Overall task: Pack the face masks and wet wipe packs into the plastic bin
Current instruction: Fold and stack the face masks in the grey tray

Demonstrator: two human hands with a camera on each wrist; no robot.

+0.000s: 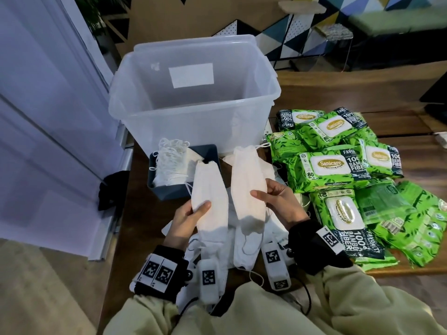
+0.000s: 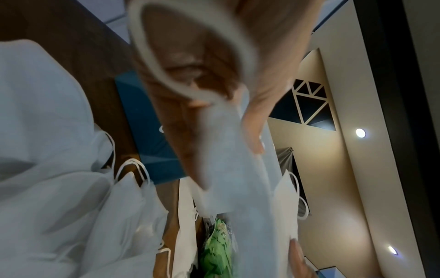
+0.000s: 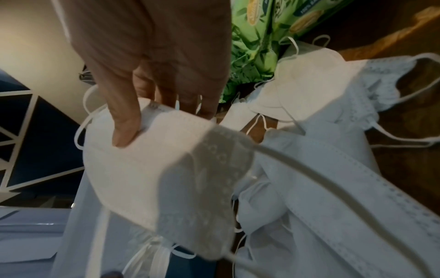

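my dark wood bench [image 1: 338,93], pale door [image 1: 48,93] on my left, wall of colourful triangle panels [image 1: 314,27] behind, round ceiling spotlights [image 2: 360,133] glowing overhead

Two folded white face masks are held up side by side, one [image 1: 211,201] at left, one [image 1: 246,182] at right, above more loose masks [image 1: 244,247] on the tabletop. Green wet wipe packs [image 1: 338,165] lie heaped to the right. The clear plastic bin [image 1: 193,112] stands upright behind, open.

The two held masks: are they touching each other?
Apart. The head view shows the blue tray between the left hand's mask and right hand's mask.
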